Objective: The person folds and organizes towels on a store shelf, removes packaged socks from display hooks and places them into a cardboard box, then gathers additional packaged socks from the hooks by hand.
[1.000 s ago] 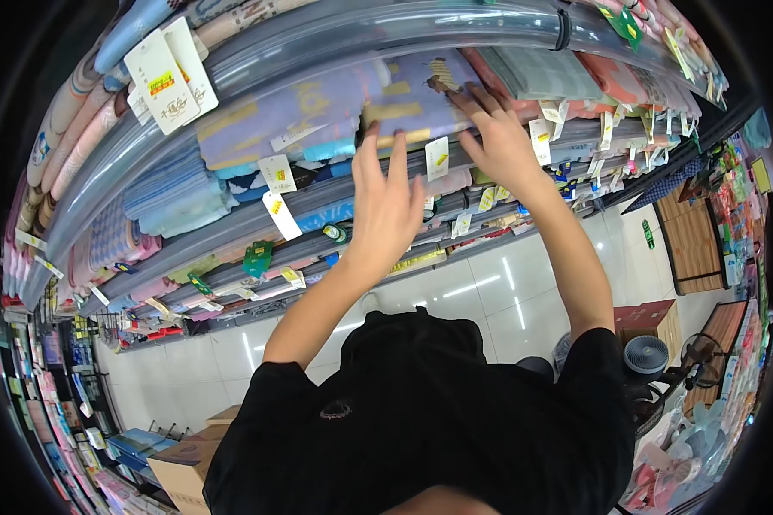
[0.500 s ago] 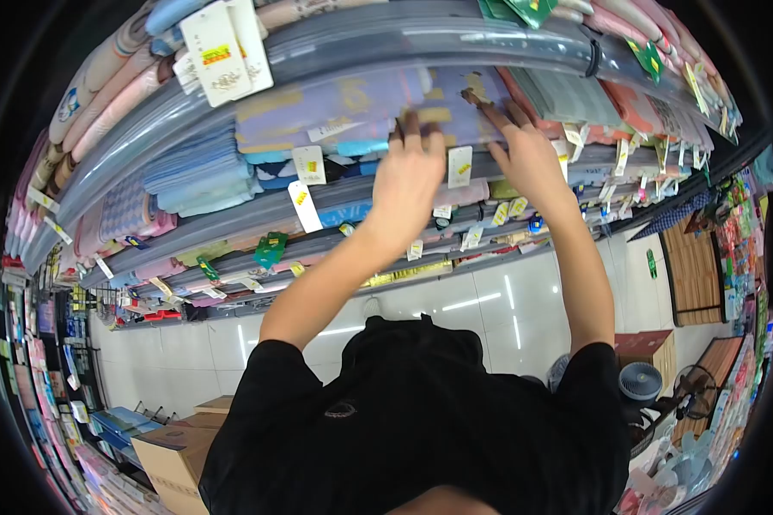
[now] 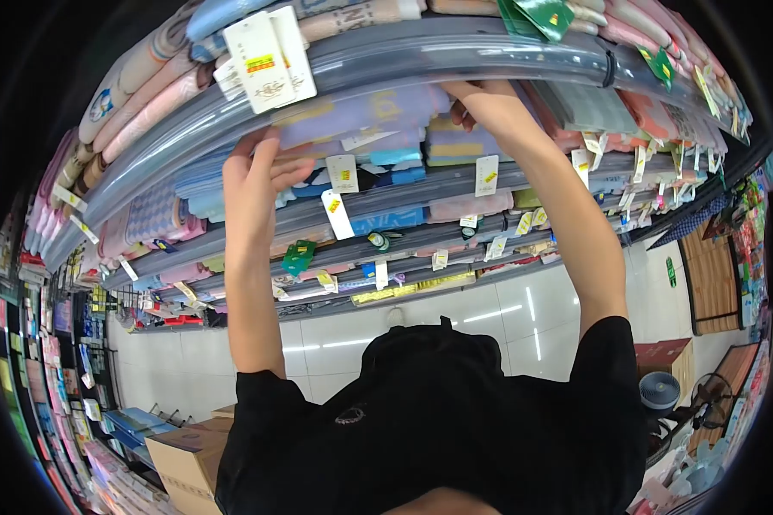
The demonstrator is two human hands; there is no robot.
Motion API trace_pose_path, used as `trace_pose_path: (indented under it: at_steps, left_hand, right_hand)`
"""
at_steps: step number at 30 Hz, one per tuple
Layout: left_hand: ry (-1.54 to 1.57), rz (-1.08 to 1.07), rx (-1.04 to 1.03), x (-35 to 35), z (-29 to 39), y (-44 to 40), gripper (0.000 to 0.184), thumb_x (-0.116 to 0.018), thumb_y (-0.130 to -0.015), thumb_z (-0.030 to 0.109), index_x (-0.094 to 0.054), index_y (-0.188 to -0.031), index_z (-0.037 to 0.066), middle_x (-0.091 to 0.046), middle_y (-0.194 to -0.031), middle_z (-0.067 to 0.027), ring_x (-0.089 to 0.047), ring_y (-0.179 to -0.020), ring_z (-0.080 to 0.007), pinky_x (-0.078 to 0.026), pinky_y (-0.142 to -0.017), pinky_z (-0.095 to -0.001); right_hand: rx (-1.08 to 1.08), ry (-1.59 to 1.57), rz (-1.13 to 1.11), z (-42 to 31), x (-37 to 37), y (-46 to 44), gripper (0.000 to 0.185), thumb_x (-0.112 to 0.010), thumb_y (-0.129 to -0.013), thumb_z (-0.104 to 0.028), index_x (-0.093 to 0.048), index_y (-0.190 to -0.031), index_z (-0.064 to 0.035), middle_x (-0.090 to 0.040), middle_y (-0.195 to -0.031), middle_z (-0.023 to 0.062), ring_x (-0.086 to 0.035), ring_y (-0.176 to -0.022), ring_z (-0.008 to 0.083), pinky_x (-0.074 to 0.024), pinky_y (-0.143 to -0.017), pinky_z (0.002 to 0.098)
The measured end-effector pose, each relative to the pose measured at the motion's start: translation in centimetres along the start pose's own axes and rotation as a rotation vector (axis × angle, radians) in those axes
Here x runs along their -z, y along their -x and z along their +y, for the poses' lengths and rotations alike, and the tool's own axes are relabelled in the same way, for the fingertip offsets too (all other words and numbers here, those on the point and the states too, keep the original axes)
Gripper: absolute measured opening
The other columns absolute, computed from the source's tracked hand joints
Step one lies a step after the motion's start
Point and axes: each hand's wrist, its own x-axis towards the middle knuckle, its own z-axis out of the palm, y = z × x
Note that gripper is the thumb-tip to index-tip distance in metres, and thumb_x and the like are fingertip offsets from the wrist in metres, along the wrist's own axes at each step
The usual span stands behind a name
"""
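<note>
A folded purple towel with yellow patterns [image 3: 352, 116] lies on the shelf between my two hands. At its left end is my left hand [image 3: 256, 172], fingers spread, with the tips near the towel's edge beside a stack of blue towels [image 3: 202, 190]. My right hand [image 3: 488, 107] reaches in at the towel's right end, under the clear shelf rail [image 3: 455, 62]. Its fingers are bent and partly hidden, so their hold cannot be made out. Below it lies another purple and yellow towel [image 3: 455, 144]. White price tags [image 3: 343, 173] hang in front.
Lower shelves hold more folded towels [image 3: 468, 206] with tags. Above the rail are rolled towels and large white tags [image 3: 262, 64]. Behind my body stand a cardboard box [image 3: 180, 459] at the left and a fan [image 3: 660, 390] at the right, on a tiled floor [image 3: 318, 343].
My left hand has moved left to the purple towel's far end. The right hand has shifted up and left, with its fingers now bent under the rail. The view has shifted slightly.
</note>
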Motion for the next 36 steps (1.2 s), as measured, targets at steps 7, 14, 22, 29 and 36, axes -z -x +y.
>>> trace_pose_path:
  at_steps: [7,14,22,29,36]
  left_hand:
    - [0.154,-0.078,-0.045,-0.4,2.0,-3.6,0.028,-0.049,-0.099,0.013,-0.05,-0.121,-0.005,-0.057,-0.118,-0.018,-0.061,-0.107,-0.0291,-0.054,-0.093,-0.0395]
    - [0.481,-0.395,0.065,0.8,1.6,-7.3,0.037,-0.051,-0.098,0.029,-0.055,-0.122,0.0,-0.06,-0.118,-0.0143,-0.063,-0.101,-0.0243,-0.054,-0.091,-0.0355]
    - [-0.256,-0.32,0.092,-4.6,0.9,-3.4,0.044,-0.072,-0.084,0.034,-0.067,-0.104,-0.005,-0.067,-0.099,-0.0131,-0.062,-0.084,-0.0172,-0.049,-0.079,-0.0293]
    - [-0.134,-0.403,-0.02,-14.3,-0.9,-2.8,0.043,-0.072,-0.082,0.023,-0.062,-0.111,-0.007,-0.066,-0.105,-0.0151,-0.063,-0.095,-0.0204,-0.048,-0.083,-0.0317]
    - [-0.384,-0.197,-0.243,-18.9,-3.0,-4.7,0.036,-0.062,-0.082,0.022,-0.062,-0.111,-0.001,-0.064,-0.108,-0.0224,-0.063,-0.1,-0.0327,-0.048,-0.086,-0.039]
  right_hand:
    - [-0.106,-0.182,-0.022,-0.1,-0.5,-1.8,0.025,-0.058,-0.091,-0.035,-0.058,-0.096,-0.0108,-0.058,-0.081,0.0021,-0.052,-0.065,0.0114,-0.0408,-0.057,0.0264]
    - [-0.147,-0.388,-0.191,2.6,-0.3,-5.0,0.023,-0.059,-0.092,-0.035,-0.057,-0.1,-0.0133,-0.06,-0.085,0.0012,-0.053,-0.075,0.0124,-0.0435,-0.063,0.0282]
    - [-0.01,-0.657,0.076,3.8,1.3,-2.1,0.04,-0.07,-0.084,-0.012,-0.056,-0.12,-0.0032,-0.06,-0.117,0.0102,-0.06,-0.102,0.0209,-0.0502,-0.084,0.0358]
    - [0.094,-0.458,0.275,6.1,7.4,1.2,0.064,-0.071,-0.08,-0.004,-0.039,-0.135,0.0006,-0.054,-0.127,0.0188,-0.061,-0.104,0.0256,-0.0506,-0.083,0.0334]
    - [0.392,0.047,0.38,10.2,8.0,-2.0,0.052,-0.065,-0.083,-0.006,-0.047,-0.131,0.0025,-0.057,-0.126,0.0183,-0.056,-0.11,0.026,-0.0424,-0.094,0.0327]
